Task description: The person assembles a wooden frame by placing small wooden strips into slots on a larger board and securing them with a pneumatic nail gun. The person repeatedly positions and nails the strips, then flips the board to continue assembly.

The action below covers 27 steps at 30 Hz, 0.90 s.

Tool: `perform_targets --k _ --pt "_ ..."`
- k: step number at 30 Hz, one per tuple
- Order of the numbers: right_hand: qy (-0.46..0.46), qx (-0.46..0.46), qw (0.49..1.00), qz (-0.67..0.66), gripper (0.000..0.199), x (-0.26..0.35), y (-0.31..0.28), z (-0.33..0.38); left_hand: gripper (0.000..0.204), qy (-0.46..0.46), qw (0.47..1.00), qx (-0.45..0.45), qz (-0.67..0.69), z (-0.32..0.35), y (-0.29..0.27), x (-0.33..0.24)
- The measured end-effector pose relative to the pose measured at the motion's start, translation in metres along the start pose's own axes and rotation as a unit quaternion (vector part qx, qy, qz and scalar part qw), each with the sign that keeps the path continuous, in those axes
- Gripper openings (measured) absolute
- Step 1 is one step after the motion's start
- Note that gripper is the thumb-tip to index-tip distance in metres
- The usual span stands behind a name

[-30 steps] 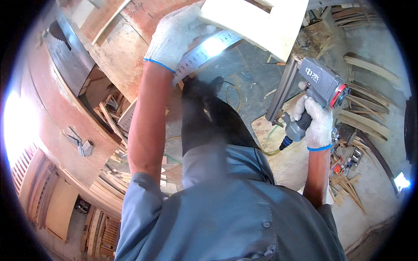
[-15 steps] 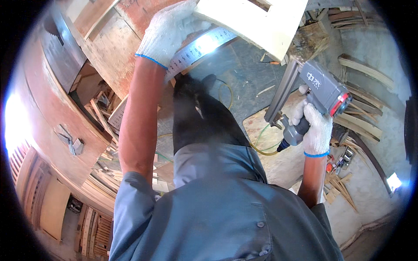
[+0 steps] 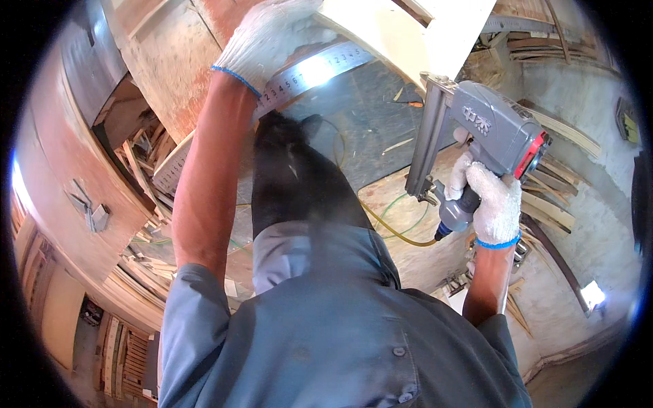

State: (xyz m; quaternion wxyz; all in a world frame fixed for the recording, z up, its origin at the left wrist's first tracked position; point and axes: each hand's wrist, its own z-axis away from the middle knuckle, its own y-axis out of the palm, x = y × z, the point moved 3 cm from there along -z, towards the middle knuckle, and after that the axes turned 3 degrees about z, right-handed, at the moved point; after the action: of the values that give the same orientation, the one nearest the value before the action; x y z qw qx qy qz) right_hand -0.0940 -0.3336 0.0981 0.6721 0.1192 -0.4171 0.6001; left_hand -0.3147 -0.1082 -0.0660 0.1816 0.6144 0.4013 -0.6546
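the left hand [image 3: 275, 37], in a white knitted glove, sits between eleven and twelve o'clock, its top cut off by the upper edge. its fingers meet the left end of a pale wooden panel [image 3: 439, 44], but the fingertips blur into the pale wood — whether they pinch it or only steady it, i cannot tell. the panel lies at one o'clock, its far side and part of its slot out of frame.

the right hand [image 3: 495, 204], gloved too, is at three o'clock, closed round the handle of a grey nail gun [image 3: 493, 129] at two o'clock; most of the grip is buried in the palm. the gun's upper end covers the panel's near corner, so contact there cannot be judged. a marked metal strip [image 3: 292, 85] at twelve o'clock washes out in glare and slips behind the left wrist. the yellow hose [image 3: 401, 234] shows below the gun, partly lost behind the trousers [image 3: 306, 177].

half a second ago a gap showed between gun and panel corner — now they overlap in view. the whole scene has also slid toward nine o'clock, while both hands keep their holds.
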Motion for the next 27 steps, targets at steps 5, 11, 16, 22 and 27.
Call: perform_targets --k 5,11,16,22,27 --pt "-0.018 0.004 1.000 0.014 0.052 0.007 0.008 -0.003 0.042 0.004 1.000 -0.006 0.000 0.000 0.000 0.001" --pt "-0.010 0.002 1.000 0.025 0.048 0.015 0.010 -0.008 0.041 0.022 1.000 -0.007 -0.012 0.000 0.003 0.000" --pt "0.000 0.014 1.000 0.025 0.047 0.015 0.009 -0.012 0.049 0.133 0.969 -0.016 -0.206 -0.001 0.005 0.015" --pt "0.003 0.009 1.000 0.025 0.047 0.013 0.009 -0.012 0.052 -0.019 0.997 -0.014 0.074 0.002 0.007 0.015" --pt "0.008 0.003 0.999 0.033 0.047 0.013 0.010 -0.011 0.049 0.031 0.999 -0.023 0.030 0.005 0.008 0.025"
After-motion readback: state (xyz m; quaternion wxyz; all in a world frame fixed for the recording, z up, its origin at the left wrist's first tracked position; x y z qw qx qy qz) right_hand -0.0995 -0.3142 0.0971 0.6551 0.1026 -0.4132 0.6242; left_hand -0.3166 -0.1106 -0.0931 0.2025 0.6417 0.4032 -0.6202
